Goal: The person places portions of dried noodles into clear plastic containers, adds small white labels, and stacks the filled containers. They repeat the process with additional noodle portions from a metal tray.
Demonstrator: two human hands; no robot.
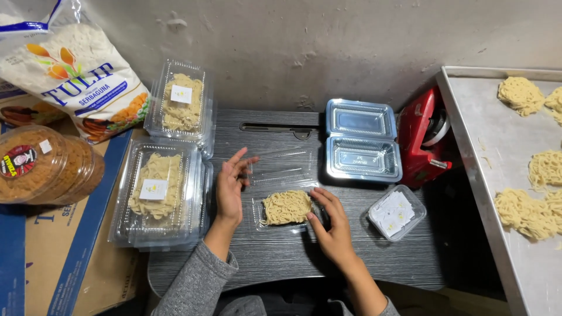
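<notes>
On the dark wood-grain worktop [281,257] an open clear plastic clamshell box [285,188] lies in front of the person, its base holding a block of raw yellow noodles [286,206] and its lid folded back flat behind it. The right hand [329,225] rests on the box's right front corner, fingers slightly curled and touching the rim, not closed around anything. The left hand [230,186] is open, palm turned inward and fingers spread, just beside the lid's left edge; whether the fingertips touch the lid cannot be told.

To the left stand two stacks of closed clamshell boxes filled with noodles, each top lid bearing a small white sticker: a nearer stack [161,196] and a farther stack [180,105] against the wall. Behind the open box sits a stack of empty clear boxes [360,140], lids open. Just to its right is a red tape dispenser [424,140]. Near the right hand, a small clear tub of white stickers [396,212] lies on the worktop. At the far right a metal tray [497,175] carries loose noodle portions [530,213]. At the far left are a flour bag [76,76], round lidded tubs of brown snacks [41,161] and a cardboard carton [70,246].
</notes>
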